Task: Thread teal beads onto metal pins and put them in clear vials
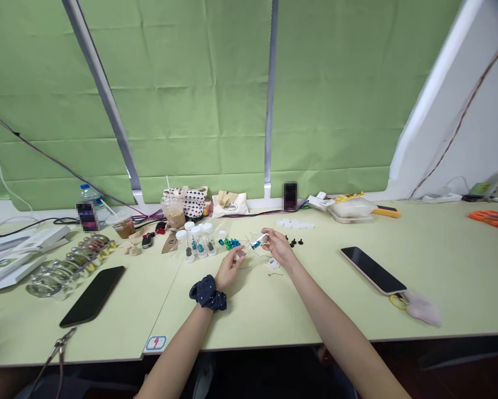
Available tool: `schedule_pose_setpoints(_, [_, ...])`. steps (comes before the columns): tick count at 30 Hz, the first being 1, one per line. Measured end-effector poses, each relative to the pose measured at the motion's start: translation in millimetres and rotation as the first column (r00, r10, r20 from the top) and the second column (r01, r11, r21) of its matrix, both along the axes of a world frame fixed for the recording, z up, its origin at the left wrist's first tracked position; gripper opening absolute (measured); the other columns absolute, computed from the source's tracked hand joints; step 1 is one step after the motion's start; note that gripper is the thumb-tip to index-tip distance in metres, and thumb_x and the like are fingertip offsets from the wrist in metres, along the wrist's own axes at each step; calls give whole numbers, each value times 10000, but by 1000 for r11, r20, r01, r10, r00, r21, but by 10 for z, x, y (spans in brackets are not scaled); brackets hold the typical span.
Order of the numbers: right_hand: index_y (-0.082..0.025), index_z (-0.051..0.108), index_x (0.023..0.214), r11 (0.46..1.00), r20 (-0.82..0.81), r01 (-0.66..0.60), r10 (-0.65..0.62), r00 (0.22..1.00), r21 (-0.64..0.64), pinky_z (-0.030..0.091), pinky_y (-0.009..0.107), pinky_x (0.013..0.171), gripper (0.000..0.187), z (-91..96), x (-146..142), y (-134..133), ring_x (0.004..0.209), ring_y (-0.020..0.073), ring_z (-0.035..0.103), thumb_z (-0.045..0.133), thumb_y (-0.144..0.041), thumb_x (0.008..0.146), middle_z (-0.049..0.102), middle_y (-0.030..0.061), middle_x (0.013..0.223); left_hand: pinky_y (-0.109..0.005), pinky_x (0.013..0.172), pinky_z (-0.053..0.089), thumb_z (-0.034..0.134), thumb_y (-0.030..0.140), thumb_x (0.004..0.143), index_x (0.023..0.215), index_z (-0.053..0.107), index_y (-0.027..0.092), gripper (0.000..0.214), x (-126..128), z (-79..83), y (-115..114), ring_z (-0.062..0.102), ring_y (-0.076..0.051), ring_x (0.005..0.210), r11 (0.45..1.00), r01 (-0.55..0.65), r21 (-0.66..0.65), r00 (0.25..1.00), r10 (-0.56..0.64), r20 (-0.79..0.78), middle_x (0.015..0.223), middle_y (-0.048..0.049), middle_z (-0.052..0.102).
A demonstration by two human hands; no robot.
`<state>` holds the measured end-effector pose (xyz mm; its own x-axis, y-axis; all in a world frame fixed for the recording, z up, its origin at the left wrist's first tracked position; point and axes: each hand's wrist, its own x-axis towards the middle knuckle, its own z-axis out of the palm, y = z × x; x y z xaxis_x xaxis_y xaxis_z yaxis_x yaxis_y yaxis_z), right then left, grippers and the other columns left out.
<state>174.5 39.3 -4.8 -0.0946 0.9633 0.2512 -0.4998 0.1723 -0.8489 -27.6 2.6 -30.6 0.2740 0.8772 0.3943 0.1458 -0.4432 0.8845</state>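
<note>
A clear tube (253,245) with small blue parts inside lies tilted between my two hands. My left hand (230,268) pinches its lower left end, and my right hand (277,247) has its fingers closed around the upper right end. Just behind my left hand is a small pile of shiny blue and green parts (232,243). Several clear tubes with white caps (208,239) stand to the left, holding dark and blue pieces. Thin metal rods and a bent hex key (275,274) lie below my right hand, beside a small white tag (273,262). Small black parts (300,241) are scattered right of it.
White caps (294,224) lie in a row behind my hands. A phone (372,270) rests on the right, a dark phone (93,296) on the left near a row of glass jars (61,271). Drink cups (174,212), cables and bags line the back.
</note>
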Motion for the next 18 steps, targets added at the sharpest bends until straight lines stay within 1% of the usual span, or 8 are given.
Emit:
schedule_pose_setpoints(4, [-177,634,816,994,-11,84,-84,996,63,368,226,469,346,8,-10,-6,572,105,445,644,-509,716,500,1,647,-276,707,394,554,405,813,1172,560,206,411,7,-26,20,531,-179,816,1000,9,-5,1000,-8,13,960,-72,597])
schedule_pose_setpoints(7, [-183,630,808,987,-30,142,-140,990,75,416,239,497,326,18,-18,-14,595,114,474,660,-492,706,512,3,651,-284,709,392,556,407,812,1156,564,203,400,6,-41,30,523,-170,786,1000,-1,-5,1000,1,24,927,-66,594])
schedule_pose_setpoints(9, [-182,630,796,986,-35,150,-147,988,72,450,255,535,321,19,-20,-13,605,115,482,665,-488,705,505,1,644,-286,710,392,546,405,819,1151,561,196,392,6,-38,26,516,-163,775,1000,-7,3,1000,7,21,927,-65,589])
schedule_pose_setpoints(11, [-178,631,775,987,-36,150,-148,988,54,460,262,548,324,15,-22,-6,588,110,469,664,-493,705,485,-6,620,-282,687,391,534,404,827,1157,551,190,393,10,-27,14,508,-153,745,1000,-9,5,1000,9,9,939,-66,585])
schedule_pose_setpoints(14, [-167,632,725,991,-50,134,-133,990,14,426,242,501,317,-1,-28,4,547,89,414,693,-474,678,495,-1,642,-278,670,390,545,407,819,1160,548,185,407,21,-10,-10,517,-153,732,1000,-10,-6,1000,10,-4,942,-67,593])
schedule_pose_setpoints(16, [-158,635,707,996,-54,89,-90,995,-14,386,224,461,308,-7,-34,-1,536,77,384,721,-448,650,519,10,691,-285,696,394,565,413,804,1150,560,186,414,28,-4,-21,532,-167,765,1000,-14,-6,1000,14,-1,939,-67,601])
schedule_pose_setpoints(18, [-154,642,716,999,-34,22,-24,999,-42,356,214,439,314,3,-40,-19,545,79,391,713,-454,655,540,23,731,-296,734,397,579,415,792,1140,573,189,415,31,0,-26,538,-180,807,1000,-16,-3,1000,16,13,953,-68,607])
